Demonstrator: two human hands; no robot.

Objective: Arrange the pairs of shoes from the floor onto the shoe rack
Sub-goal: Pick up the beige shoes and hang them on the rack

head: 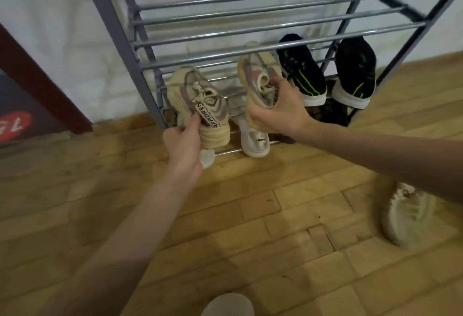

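Observation:
A grey metal shoe rack [250, 29] stands against the white wall. My left hand [184, 144] grips one beige and pink sneaker [198, 100] by its heel, at the left of a lower shelf. My right hand [280, 110] holds the matching beige sneaker [255, 77] at its heel and collar, just right of the first. A pair of black sneakers with green stripes [303, 72] [354, 72] sits on the same shelf at the right. A white shoe [255, 140] lies on the lowest bars beneath my hands.
A pale whitish sneaker [406, 213] lies on the wooden floor at the right, partly under my right forearm. A dark red frame [37, 82] stands at the left. Something white and rounded [226, 305] shows at the bottom edge.

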